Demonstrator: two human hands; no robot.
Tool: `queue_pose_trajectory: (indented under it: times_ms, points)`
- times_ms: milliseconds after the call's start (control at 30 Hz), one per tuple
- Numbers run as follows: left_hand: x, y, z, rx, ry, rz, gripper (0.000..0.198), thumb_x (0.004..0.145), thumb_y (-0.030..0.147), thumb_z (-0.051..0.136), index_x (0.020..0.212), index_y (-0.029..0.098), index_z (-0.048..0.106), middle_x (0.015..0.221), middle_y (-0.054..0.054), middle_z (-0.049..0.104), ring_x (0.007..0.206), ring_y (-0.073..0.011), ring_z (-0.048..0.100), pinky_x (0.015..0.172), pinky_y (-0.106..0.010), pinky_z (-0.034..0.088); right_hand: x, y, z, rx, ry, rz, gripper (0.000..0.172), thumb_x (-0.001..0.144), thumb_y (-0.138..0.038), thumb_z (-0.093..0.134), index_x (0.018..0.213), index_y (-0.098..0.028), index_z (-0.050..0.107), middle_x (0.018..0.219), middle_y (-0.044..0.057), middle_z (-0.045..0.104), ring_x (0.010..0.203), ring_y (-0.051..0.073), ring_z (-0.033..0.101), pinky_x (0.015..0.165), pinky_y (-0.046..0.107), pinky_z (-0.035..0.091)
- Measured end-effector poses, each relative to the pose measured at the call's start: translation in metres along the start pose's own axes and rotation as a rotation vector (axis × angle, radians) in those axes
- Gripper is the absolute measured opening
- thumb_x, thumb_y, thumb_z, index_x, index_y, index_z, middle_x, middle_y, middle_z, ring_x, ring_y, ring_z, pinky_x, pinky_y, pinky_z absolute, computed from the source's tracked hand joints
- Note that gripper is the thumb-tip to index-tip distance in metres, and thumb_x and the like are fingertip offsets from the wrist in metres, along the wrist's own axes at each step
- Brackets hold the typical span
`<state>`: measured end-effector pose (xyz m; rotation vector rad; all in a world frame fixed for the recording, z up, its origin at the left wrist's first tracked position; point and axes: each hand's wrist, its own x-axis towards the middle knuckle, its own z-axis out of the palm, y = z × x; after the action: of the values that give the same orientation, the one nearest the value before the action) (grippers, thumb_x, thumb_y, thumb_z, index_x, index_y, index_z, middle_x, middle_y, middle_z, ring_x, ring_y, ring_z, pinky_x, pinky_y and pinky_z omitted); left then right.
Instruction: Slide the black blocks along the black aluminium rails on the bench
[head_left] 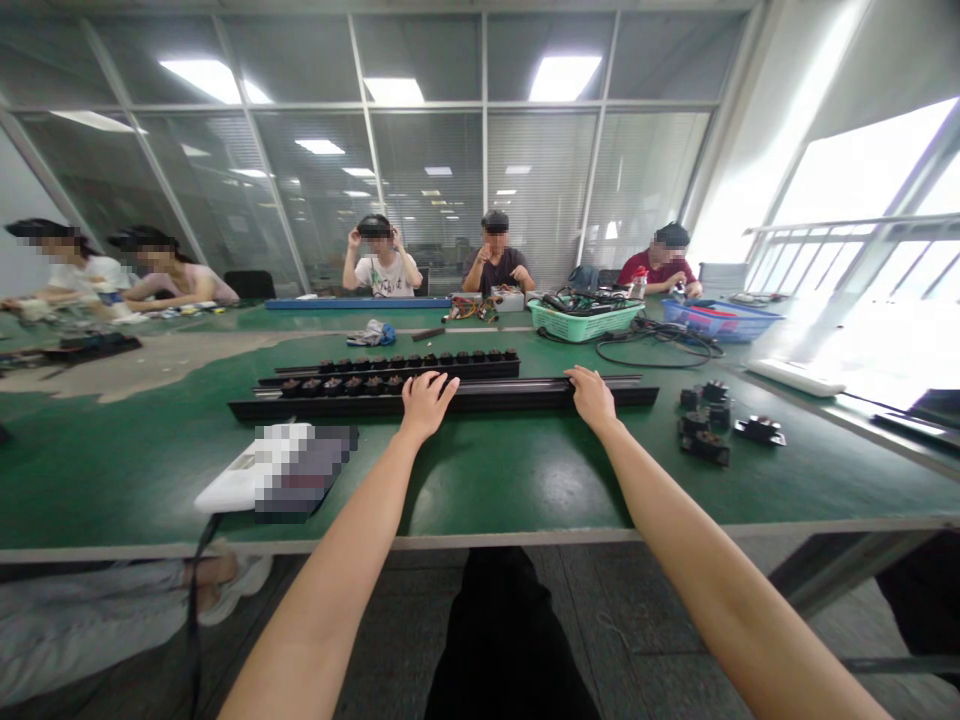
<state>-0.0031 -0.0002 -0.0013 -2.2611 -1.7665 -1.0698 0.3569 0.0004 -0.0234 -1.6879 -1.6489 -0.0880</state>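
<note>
**Student:** Which object lies under the hands in this view?

**Instructor:** The near black rail (517, 398). Its long axis runs crosswise on the green desk (480, 490), roughly square to both forearms. The left hand (427, 405) lies on the rail left of its middle, and the right hand (592, 398) lies on it toward its right end. Neither hand is clearly nearer the rail; each is in contact with it.

**Student:** Are the hands grasping it?

**Instructor:** Both appear released, palm down with the fingers (431, 385) laid over the rail and no clench visible. Whether the fingertips hook its far side cannot be told from this view.

**Student:** What surrounds the rail?

**Instructor:** Just behind it and parallel lies the far black rail (397, 372), carrying a row of round black fittings (420, 358). In front of it, a band of green desktop extends to the desk's front edge. Off its right end sit black mounting blocks (701, 425). In front of its left half lies a white package (277, 465), partly obscured by pixelation. Well behind it stands a green plastic basket (585, 322) holding black cables.
</note>
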Motion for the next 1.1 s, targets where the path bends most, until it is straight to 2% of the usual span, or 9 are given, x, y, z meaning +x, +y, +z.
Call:
queue_pose_trajectory:
  times_ms: [133,767,1100]
  points:
    - [0.0000,-0.0001,-0.0004,-0.004,-0.001,0.003,0.049,0.110,0.054,0.034,0.135,0.032,0.070,0.146,-0.006,0.062,0.143,-0.0246,0.050,0.130,-0.051,0.018,0.0012,0.0010,-0.0027,-0.032,-0.021,0.022,0.052,0.098,-0.011,0.036,0.135,-0.021,0.071,0.153,0.009,0.060,0.143,0.024,0.052,0.126,0.045,0.033]
    - [0.0002,-0.0008,0.0012,0.008,0.001,-0.001,0.043,0.110,0.048,0.039,0.136,0.029,0.069,0.147,-0.007,0.062,0.143,-0.0239,0.051,0.131,-0.051,0.018,0.0019,0.0079,-0.0019,0.021,0.044,0.043,0.052,0.095,-0.009,0.037,0.129,-0.023,0.074,0.147,0.010,0.064,0.141,0.023,0.054,0.126,0.048,0.032]
    - [-0.0016,-0.0006,-0.0013,-0.014,-0.004,-0.002,0.045,0.111,0.051,0.037,0.135,0.030,0.069,0.147,-0.006,0.062,0.143,-0.0231,0.050,0.131,-0.050,0.017,-0.0003,0.0039,-0.0053,-0.009,0.033,0.055,0.051,0.096,-0.010,0.037,0.129,-0.024,0.073,0.147,0.008,0.064,0.139,0.023,0.054,0.125,0.047,0.033]
